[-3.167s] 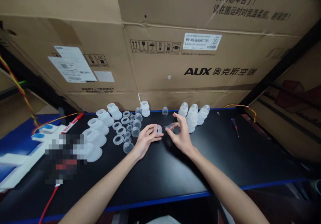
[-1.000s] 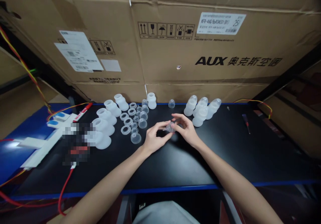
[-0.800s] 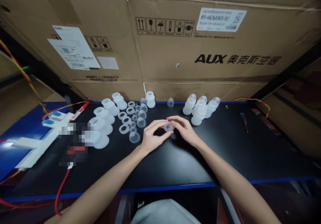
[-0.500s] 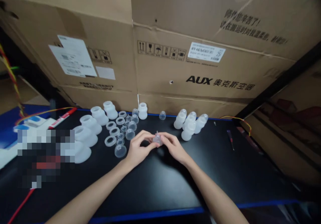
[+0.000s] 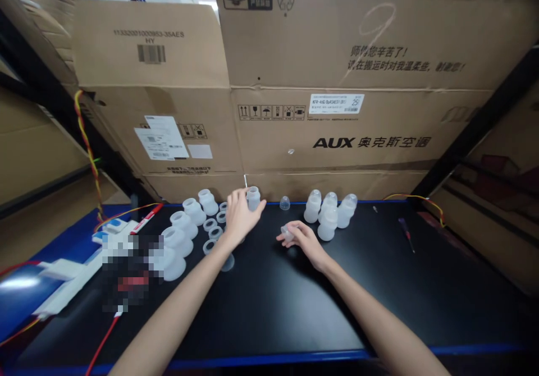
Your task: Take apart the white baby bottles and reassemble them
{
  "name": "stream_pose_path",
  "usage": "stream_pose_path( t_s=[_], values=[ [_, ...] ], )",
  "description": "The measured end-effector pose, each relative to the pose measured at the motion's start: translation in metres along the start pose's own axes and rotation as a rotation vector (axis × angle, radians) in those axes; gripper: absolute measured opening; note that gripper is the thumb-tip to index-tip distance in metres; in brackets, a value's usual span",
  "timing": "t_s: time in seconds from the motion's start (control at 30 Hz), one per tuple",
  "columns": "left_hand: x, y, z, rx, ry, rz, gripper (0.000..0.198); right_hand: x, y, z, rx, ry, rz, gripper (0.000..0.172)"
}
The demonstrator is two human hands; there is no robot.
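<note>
Left hand: your left hand (image 5: 238,214) reaches to the back edge of the worktop (image 5: 295,297), fingers (image 5: 243,197) curled around the small open bottle (image 5: 253,198) that stands upright there; they touch its side, but you cannot tell whether they are clamped on it.
Right hand: your right hand (image 5: 304,240) rests low over the middle of the worktop, fingers together on a small clear nipple-and-ring piece (image 5: 287,233) held at the fingertips.
Open bottle: translucent white, mouth open at the top; whether anything is inside cannot be told.
Capped bottles: four capped bottles (image 5: 329,214) stand in a tight cluster near the back edge, to the right of your right hand, each with a clear dome on top.
Loose dome cap: one clear dome cap (image 5: 285,202) sits alone at the back edge, between the open bottle and the capped cluster.
Wide-mouth bottles: a row of wide-mouth bottles (image 5: 184,231) runs from the back edge toward the left front, all open at the top and uncapped.
Rings: several loose rings (image 5: 213,231) lie flat just beside that row, under and near your left wrist.
Left edge: a red marker (image 5: 145,219) and white blocks (image 5: 67,278) lie there, with red and yellow wires (image 5: 88,140).
Behind: cardboard boxes (image 5: 337,84) are stacked against the back edge.
Right side: a small screwdriver (image 5: 405,233) lies well apart from the bottles.
</note>
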State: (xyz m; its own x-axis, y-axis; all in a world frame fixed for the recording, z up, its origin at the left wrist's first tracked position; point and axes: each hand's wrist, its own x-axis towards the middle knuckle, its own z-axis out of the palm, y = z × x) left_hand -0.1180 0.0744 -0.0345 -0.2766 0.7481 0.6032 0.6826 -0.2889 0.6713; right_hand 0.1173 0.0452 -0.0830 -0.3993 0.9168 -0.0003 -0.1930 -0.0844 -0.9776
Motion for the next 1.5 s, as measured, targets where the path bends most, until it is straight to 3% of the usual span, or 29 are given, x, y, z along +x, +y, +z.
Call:
stream_pose_path(
  t_s=[0.07, 0.2, 0.27, 0.37, 0.47, 0.53, 0.7, 0.87, 1.03, 1.1, 1.2, 1.27, 1.33, 1.43, 1.5],
  values=[
    [0.022, -0.009, 0.010, 0.247, -0.019, -0.060, 0.072, 0.002, -0.002, -0.002, 0.076, 0.036, 0.038, 0.058],
    [0.032, -0.018, 0.023, 0.584, -0.158, -0.057, 0.050, 0.005, -0.006, -0.006, 0.159, 0.083, 0.080, 0.060],
    [0.021, -0.012, 0.024, 0.547, -0.173, 0.065, 0.038, 0.004, -0.008, -0.006, 0.089, 0.142, -0.017, 0.058],
    [-0.010, 0.005, 0.020, 0.324, -0.171, 0.310, 0.031, -0.001, -0.011, -0.004, -0.084, 0.289, -0.291, 0.050],
    [-0.046, 0.022, 0.013, 0.135, -0.144, 0.453, 0.037, -0.009, -0.014, -0.001, -0.273, 0.409, -0.478, 0.040],
    [-0.065, 0.028, 0.010, 0.044, -0.145, 0.473, 0.046, -0.014, -0.015, 0.001, -0.370, 0.396, -0.510, 0.038],
    [-0.090, 0.023, 0.008, -0.221, -0.222, 0.298, 0.049, -0.018, -0.010, 0.004, -0.429, 0.137, -0.465, 0.038],
    [-0.093, 0.019, 0.003, -0.517, -0.454, -0.133, 0.056, -0.018, -0.012, -0.004, -0.407, -0.098, -0.417, 0.038],
    [-0.093, 0.018, 0.001, -0.750, -0.632, -0.432, 0.057, -0.016, -0.019, -0.008, -0.434, -0.155, -0.458, 0.042],
    [-0.093, 0.019, 0.003, -0.786, -0.660, -0.447, 0.061, -0.014, -0.019, -0.009, -0.501, -0.076, -0.430, 0.045],
    [-0.093, 0.020, 0.005, -0.739, -0.598, -0.356, 0.061, -0.012, -0.019, -0.014, -0.598, 0.067, -0.371, 0.047],
    [-0.093, 0.022, 0.007, -0.712, -0.584, -0.306, 0.060, -0.011, -0.023, -0.019, -0.596, 0.086, -0.347, 0.054],
    [-0.093, 0.023, 0.007, -0.733, -0.587, -0.303, 0.060, -0.012, -0.030, -0.023, -0.528, 0.072, -0.354, 0.059],
    [-0.091, 0.023, 0.007, -0.809, -0.589, -0.337, 0.056, -0.014, -0.042, -0.027, -0.374, -0.033, -0.389, 0.044],
    [-0.089, 0.021, 0.006, -0.845, -0.596, -0.347, 0.053, -0.015, -0.046, -0.026, -0.350, -0.155, -0.369, 0.057]
  ],
)
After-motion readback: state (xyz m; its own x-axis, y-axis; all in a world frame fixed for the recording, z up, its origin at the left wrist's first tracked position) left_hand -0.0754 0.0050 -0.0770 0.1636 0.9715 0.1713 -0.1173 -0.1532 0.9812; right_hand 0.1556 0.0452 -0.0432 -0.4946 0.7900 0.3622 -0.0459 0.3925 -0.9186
